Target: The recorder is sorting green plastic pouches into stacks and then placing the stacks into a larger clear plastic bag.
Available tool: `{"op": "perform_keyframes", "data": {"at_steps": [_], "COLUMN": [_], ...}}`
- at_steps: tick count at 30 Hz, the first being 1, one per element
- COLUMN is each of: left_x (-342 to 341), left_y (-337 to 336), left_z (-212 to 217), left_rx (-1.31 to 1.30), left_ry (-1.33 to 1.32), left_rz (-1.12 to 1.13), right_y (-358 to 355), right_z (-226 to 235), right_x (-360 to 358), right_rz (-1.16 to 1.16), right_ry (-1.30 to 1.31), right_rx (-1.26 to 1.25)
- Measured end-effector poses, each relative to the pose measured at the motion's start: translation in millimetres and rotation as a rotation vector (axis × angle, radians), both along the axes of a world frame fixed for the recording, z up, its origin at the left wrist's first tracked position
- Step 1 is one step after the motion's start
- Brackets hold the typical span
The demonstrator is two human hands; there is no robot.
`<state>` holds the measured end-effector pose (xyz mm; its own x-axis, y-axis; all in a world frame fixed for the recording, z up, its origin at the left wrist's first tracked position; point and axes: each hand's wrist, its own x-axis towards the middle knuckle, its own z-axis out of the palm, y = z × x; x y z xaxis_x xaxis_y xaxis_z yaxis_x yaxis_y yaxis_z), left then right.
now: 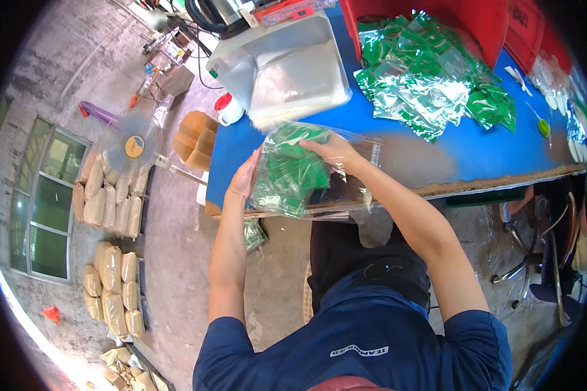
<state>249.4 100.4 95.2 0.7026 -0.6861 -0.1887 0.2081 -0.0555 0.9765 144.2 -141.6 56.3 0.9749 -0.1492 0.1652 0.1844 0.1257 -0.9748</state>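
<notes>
A clear plastic bag [277, 201] with green packets [297, 168] inside is held at the front left of the blue table, over its near edge. My left hand [244, 176] grips the bag along its left side, fingers partly hidden beneath. My right hand [334, 151] closes on the bag at its upper right, fingertips against the green packets. Loose clear film trails from the bag to the right, under my right forearm. Just beyond the bag stands a translucent tray [231, 58] of flat clear bags [297, 81].
Shiny green packets [424, 78] spill from a red bin [430, 10] onto the blue table [398, 146]. A red-lidded white cup [229, 109] stands at the left edge, near a cardboard box [194, 139] and a fan [134, 144]. Metal-legged chairs [525, 260] are at right.
</notes>
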Motion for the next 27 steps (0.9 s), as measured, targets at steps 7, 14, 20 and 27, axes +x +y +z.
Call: {"op": "perform_keyframes", "data": {"at_steps": [7, 14, 20, 27], "left_x": [-18.8, -20.8, -35.8, -54.6], "left_y": [-3.2, -41.8, -54.4, -50.0], "left_z": [-4.8, -4.9, -4.6, -0.7], "left_rx": [-0.094, -0.255, -0.168, 0.116], "left_ry": [0.035, 0.218, 0.083, -0.204], "left_rz": [0.071, -0.071, -0.131, -0.047], "right_y": [11.3, 2.0, -17.8, -6.3], "right_z": [39.6, 10.5, -12.6, 6.5], "right_x": [-44.9, -60.3, -93.0, -112.0], "right_rz": [-0.204, -0.186, -0.085, -0.137], "right_ry": [0.255, 0.241, 0.033, 0.127], "right_rx": [-0.188, -0.195, -0.068, 0.277]}}
